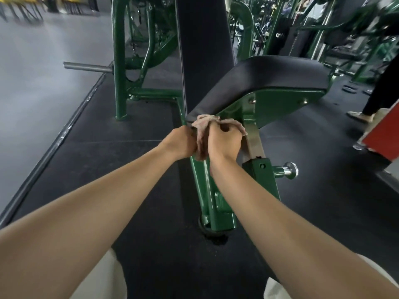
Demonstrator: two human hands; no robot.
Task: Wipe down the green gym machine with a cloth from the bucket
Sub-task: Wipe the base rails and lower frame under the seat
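The fingers of the left hand (181, 143) lie hidden behind its own back and the cloth (207, 123), itself partly covered by the right hand (224, 141), while the black back pad (203, 50) runs off the top edge, a person's leg (380, 91) is cut by the right edge, and the far machines (302, 22) blur.

Cloth bunched at the front edge of the machine's seat.

The cloth (201, 134), pale pink and crumpled, is held between the left hand (181, 142) and the right hand (224, 143), and its top touches the low front corner of the black seat (269, 76). The machine (274, 108) has a glossy dark green frame. Its seat is tilted, with the near end lower, and stands on a silver post (254, 139) in a green sleeve with a chrome knob (290, 170).
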